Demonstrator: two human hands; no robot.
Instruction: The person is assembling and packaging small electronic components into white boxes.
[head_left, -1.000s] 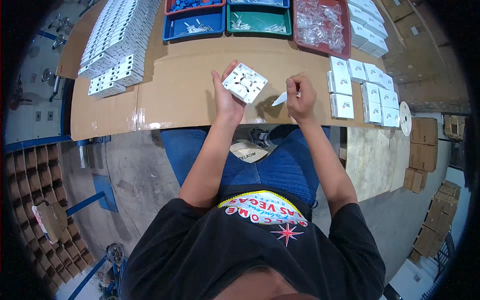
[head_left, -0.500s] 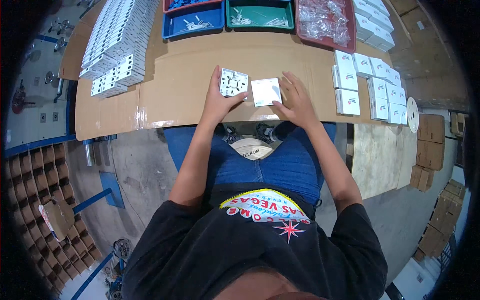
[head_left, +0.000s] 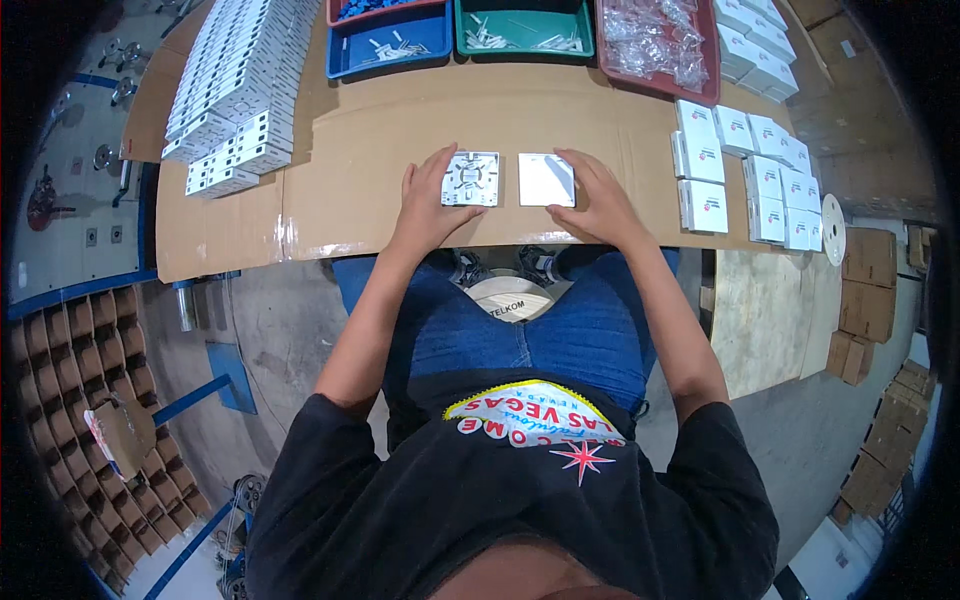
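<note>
Holding slotted square [head_left: 470, 178] and white plate [head_left: 546, 180] near front edge of surface [head_left: 400, 115].
Left hand [head_left: 424, 210] is clamped on square, right hand [head_left: 606, 206] on plate.

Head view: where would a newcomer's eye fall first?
Probably on the big bank of stacked white housings at upper left. Next might come the blue tray and green tray along the top. Front and centre, the left hand grips a slotted white square, and the right hand a white square panel.
</note>
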